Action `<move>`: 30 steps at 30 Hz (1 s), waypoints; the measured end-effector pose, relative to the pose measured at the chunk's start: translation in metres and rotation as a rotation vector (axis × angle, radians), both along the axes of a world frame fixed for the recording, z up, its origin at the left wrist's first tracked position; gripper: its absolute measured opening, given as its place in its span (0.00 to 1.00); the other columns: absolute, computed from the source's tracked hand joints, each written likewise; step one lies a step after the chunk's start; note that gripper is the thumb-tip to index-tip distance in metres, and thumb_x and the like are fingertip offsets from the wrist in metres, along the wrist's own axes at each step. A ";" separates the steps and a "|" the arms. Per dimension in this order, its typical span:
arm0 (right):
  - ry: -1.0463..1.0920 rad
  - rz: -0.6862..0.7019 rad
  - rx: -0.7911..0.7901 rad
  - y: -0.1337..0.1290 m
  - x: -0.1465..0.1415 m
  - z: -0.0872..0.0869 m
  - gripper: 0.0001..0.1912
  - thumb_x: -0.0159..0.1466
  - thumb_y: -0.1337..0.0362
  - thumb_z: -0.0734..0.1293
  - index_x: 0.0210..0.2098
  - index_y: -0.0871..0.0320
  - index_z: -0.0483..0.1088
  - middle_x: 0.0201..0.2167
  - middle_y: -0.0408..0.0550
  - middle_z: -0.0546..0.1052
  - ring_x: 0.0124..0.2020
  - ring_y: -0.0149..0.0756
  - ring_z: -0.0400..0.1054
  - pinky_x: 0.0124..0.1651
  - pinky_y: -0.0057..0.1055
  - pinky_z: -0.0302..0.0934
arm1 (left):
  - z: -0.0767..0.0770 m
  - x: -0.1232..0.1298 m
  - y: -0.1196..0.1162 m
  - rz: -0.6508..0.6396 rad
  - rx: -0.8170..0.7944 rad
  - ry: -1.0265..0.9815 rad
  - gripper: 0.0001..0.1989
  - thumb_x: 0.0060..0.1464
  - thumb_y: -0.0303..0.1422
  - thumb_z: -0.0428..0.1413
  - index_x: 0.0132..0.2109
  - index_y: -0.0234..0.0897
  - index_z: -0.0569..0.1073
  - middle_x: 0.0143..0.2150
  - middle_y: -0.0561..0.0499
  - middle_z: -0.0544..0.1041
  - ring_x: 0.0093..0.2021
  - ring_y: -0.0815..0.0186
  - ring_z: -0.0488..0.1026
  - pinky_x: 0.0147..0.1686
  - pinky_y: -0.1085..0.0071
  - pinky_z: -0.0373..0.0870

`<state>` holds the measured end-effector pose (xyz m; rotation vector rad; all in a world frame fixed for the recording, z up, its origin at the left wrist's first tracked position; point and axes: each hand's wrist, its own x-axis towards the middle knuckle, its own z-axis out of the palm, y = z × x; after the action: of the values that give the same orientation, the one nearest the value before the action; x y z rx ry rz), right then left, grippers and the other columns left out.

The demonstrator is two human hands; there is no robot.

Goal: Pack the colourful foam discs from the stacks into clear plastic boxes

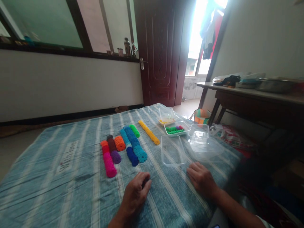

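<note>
My left hand [137, 192] rests on the striped cloth [82, 180], fingers curled in with nothing visible in them. My right hand [201, 177] lies on the cloth with bent fingers, near an uncovered clear container [173, 150]. Rows of coloured notched discs lie ahead: a pink and red row [109, 161], a brown and purple row [114, 148], an orange one [120, 143], blue rows [135, 142], a short green one [134, 130] and a long yellow row [148, 133]. Another container [187, 128] holds green, purple and red discs.
A clear box with yellow pieces [160, 121] stands at the far edge. Clear lids [209, 150] and a small container [199, 131] lie at the right. A side table [247, 91] with a metal bowl [275, 85] stands at the right, a brown door [160, 53] behind.
</note>
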<state>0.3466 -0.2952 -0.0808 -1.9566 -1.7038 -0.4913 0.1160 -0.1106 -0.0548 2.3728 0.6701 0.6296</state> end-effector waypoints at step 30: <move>0.008 -0.092 0.047 0.016 0.005 -0.011 0.14 0.65 0.72 0.59 0.24 0.57 0.66 0.25 0.45 0.68 0.32 0.36 0.60 0.37 0.31 0.48 | 0.002 0.001 -0.003 0.025 -0.061 0.009 0.07 0.54 0.33 0.48 0.33 0.38 0.70 0.31 0.51 0.72 0.32 0.64 0.71 0.35 0.69 0.67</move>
<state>0.3514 -0.2790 -0.0915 -2.0070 -1.5887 -0.5501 0.1169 -0.1138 -0.0532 2.3153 0.7139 0.6006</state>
